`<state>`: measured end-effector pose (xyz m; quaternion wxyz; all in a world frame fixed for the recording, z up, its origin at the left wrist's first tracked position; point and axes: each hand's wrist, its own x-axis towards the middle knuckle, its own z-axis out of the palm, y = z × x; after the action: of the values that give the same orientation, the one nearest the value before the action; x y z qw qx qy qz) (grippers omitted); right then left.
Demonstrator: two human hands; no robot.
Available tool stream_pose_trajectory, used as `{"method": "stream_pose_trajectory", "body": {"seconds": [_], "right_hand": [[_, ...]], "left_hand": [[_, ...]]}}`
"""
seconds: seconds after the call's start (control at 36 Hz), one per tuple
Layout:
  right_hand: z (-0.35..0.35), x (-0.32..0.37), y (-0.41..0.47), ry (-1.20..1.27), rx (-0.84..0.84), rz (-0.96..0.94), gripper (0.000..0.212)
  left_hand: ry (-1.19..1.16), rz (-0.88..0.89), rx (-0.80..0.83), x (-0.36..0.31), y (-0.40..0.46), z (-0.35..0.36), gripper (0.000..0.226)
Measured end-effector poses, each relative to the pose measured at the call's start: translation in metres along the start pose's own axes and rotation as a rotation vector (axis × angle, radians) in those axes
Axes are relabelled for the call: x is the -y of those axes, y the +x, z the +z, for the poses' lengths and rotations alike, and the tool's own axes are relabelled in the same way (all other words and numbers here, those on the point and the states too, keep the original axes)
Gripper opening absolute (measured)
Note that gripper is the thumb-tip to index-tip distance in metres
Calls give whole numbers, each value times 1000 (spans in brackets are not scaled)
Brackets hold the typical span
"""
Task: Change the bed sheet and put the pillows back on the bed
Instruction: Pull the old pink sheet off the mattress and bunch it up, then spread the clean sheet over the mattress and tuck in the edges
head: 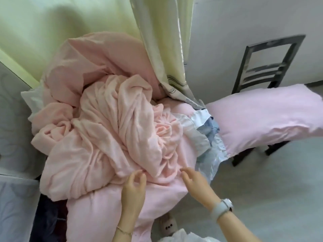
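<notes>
Head view, looking down on a heap of bedding on the floor beside the bed [12, 119], by the curtain [162, 49].

Sheet [111, 130]: peach, crumpled into a mound on top of the heap, resting on a pink quilt [104, 203]. No clear long axis; it is bunched, with folds radiating from a gathered knot right of centre. The loose edge falls toward the lower left.

Pillow [265, 117]: pink, lying across the seat of a dark chair [269, 63]. Long axis runs left to right, the left end toward the heap and dipping slightly.

Hands: left hand [135, 184] has fingers curled, thumb and fingertip close together at the near edge of the sheet; it seems to pinch nothing yet, contact uncertain. Right hand [194, 180], fingers relaxed and extended, tips just at the fabric, gripping nothing.

Risks, as judged:
- Sheet and quilt are near in colour and tangled; a grab at the near edge could take both layers and drag the whole heap.
- The curtain hem lies on the heap; lifting could snag it.
- Blue-white cloth [206, 137] sits between heap and pillow; a pull could tug it and shift the overhanging pillow off the chair.
</notes>
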<state>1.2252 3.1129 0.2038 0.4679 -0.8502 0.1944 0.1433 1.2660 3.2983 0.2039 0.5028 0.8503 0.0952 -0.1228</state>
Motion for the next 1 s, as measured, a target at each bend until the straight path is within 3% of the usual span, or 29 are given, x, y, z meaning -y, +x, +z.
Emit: {"method": "stream_pose_trajectory", "body": {"seconds": [0.14,0.28,0.53,0.78,0.89,1.0], "right_hand": [[-24,-92,-70,225,-67,206,22],[-78,-188,-144,467,-332,357,22],[-172,-353,-319,670,-782,612,20],[-186,-447,-483,1072,-1316,867,21],[-178,-478,-534,1178,-1455,959,24],[-184,-517,-573,1267,-1540,1048,20]], "left_hand": [[40,-100,345,-1,-52,70,12],[178,39,506,-31,-105,151,15],[367,344,934,-94,-253,347,12],[520,530,1329,-134,-415,502,15],[656,580,1474,-127,-476,565,13],[703,521,1565,-114,-539,621,11]]}}
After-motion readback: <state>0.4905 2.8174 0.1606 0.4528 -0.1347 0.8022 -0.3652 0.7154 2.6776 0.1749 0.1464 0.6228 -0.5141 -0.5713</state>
